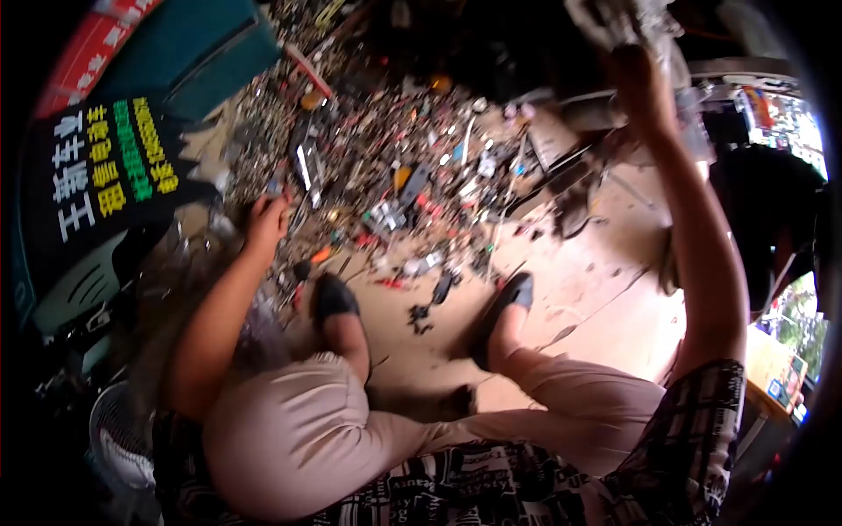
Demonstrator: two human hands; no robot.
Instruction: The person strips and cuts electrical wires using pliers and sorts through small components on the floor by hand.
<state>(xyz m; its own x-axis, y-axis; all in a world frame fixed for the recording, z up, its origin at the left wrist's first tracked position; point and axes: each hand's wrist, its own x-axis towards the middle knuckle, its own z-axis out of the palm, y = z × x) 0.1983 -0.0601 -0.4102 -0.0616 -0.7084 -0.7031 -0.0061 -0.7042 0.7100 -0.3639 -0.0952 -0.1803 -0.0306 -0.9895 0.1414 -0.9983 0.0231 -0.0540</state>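
Observation:
Near the left edge of a wide heap of small mixed scrap point(377, 167), my left hand point(267, 219) is low with its fingers curled together; whatever they may hold is too small to name. My right hand point(633, 77) is raised at the upper right, against crumpled whitish plastic point(627, 22). Its fingers are dark and blurred, so its grip on the plastic cannot be made out. The heap holds metal bits, a black and yellow piece point(410, 182) and red scraps.
A printed black sign point(110, 167) and a teal container point(197, 61) stand at the upper left. My feet in dark shoes point(338, 298) rest on the pale floor point(596, 280) before the heap. A white basket point(118, 434) is at the lower left, a cardboard box point(772, 368) at the right.

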